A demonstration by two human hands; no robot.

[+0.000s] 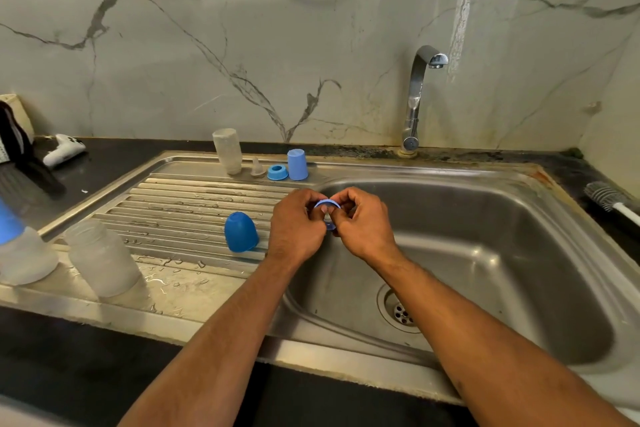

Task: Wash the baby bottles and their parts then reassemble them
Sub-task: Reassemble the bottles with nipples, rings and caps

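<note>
Holding a blue collar ring above the sink basin, the left hand and right hand both pinch it. Reassembly appears underway; next, seating the teat likely needs a firm pull-through.

No lettering, label, brand mark or number can be read anywhere at the sink: the bottles, caps and rings are plain, and nothing legible shows on the items lying on the counter.
</note>
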